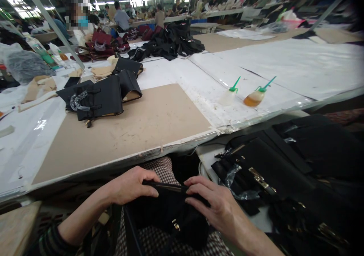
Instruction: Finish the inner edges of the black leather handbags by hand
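A black bag piece (167, 210) with small gold hardware rests on my lap over checked cloth. My left hand (136, 187) pinches the left end of its upper edge between thumb and fingers. At the right end of that edge, my right hand (209, 201) has its fingers over the black material and its thumb below. The lower part of the piece sags between my knees, and its underside is hidden.
On the table's beige board (142, 123) lie black handbags (105, 96). Two squeeze bottles with green spouts, one clear (229, 96) and one amber (254, 98), stand to the right. More black bags (273, 165) are piled at my right. A masked person (82, 24) sits across the table.
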A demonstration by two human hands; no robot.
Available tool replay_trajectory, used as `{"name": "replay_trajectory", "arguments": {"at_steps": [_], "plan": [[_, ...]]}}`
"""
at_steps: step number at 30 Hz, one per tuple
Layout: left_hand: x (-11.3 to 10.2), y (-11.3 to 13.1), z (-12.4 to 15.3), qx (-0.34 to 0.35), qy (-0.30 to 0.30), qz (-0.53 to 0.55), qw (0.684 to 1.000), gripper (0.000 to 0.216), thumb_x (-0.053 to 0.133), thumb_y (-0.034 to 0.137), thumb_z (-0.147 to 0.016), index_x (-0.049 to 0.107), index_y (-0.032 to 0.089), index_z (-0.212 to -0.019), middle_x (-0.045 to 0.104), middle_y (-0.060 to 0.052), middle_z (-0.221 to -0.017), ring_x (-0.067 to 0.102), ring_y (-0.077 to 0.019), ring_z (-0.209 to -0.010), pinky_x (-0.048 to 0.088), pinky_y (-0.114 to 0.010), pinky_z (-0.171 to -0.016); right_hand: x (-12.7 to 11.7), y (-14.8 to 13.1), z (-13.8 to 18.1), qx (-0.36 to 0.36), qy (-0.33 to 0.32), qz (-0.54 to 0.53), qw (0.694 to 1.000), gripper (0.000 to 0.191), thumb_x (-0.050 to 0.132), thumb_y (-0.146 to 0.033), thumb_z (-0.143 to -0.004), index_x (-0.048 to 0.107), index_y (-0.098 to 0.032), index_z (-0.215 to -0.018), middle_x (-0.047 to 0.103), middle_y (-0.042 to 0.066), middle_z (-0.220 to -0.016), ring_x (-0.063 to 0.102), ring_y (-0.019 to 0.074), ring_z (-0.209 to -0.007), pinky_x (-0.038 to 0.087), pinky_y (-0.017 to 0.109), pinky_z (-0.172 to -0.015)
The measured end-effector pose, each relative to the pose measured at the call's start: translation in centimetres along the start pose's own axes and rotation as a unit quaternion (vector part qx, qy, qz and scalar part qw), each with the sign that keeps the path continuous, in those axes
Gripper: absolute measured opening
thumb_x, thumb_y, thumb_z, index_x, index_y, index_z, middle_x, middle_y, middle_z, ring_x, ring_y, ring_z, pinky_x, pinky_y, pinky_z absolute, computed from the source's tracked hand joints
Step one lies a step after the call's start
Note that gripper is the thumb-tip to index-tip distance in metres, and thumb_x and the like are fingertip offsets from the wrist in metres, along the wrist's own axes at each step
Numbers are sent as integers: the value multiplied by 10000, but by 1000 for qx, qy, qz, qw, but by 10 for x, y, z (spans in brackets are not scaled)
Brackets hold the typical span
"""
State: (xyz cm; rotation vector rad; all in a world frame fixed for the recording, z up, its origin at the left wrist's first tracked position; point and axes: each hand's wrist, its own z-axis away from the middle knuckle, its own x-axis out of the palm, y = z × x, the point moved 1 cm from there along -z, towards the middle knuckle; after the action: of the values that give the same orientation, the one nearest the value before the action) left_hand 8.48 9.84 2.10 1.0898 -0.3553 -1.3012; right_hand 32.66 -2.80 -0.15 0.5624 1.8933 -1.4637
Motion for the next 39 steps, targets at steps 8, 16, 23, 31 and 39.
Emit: {"name": "replay_trajectory", "arguments": {"at_steps": [8, 16, 23, 31, 39], "plan": [[2, -1, 4, 24, 22, -34, 999, 207, 647, 317, -801, 744, 213, -952, 670, 36, -827, 561, -156, -774, 383, -204, -675, 7, -12, 3, -14, 17, 85, 996, 187, 506, -159, -943, 686, -205, -930, 699, 82, -1091, 684, 231, -937, 580, 355, -790], [6, 1, 1, 31, 19, -37, 999, 195, 635, 313, -808, 743, 210, -933, 682, 31, -827, 577, -162, -780, 395, -207, -676, -3, -15, 1, 69, -57, -2, 996, 166, 578, -166, -902, 616, -206, -745, 692, 34, -1025, 669, 197, -890, 533, 319, -779], [7, 1, 7, -3, 28, -5, 1000, 199, 617, 337, -832, 734, 217, -937, 689, 36, -843, 584, -158, -788, 395, -205, -664, 16, -6, -1, 153, 48, -71, 984, 239, 637, -203, -832, 501, -211, -636, 723, 38, -1025, 691, 220, -924, 530, 337, -801], [5, -3, 8, -7, 37, 3, 999, 202, 608, 341, -842, 736, 205, -920, 688, 30, -840, 581, -152, -783, 400, -206, -663, 27, -2, 5, 199, 112, -221, 948, 198, 679, -235, -822, 488, -231, -768, 676, 80, -1228, 634, 255, -1139, 516, 390, -950], [0, -4, 7, 14, 2, 10, 1000, 191, 619, 323, -843, 731, 198, -933, 679, 30, -839, 581, -145, -775, 415, -194, -670, 13, 5, 0, 274, -48, -393, 877, 320, 696, -350, -840, 661, -224, -1132, 754, 25, -1006, 700, 236, -944, 555, 314, -809]]}}
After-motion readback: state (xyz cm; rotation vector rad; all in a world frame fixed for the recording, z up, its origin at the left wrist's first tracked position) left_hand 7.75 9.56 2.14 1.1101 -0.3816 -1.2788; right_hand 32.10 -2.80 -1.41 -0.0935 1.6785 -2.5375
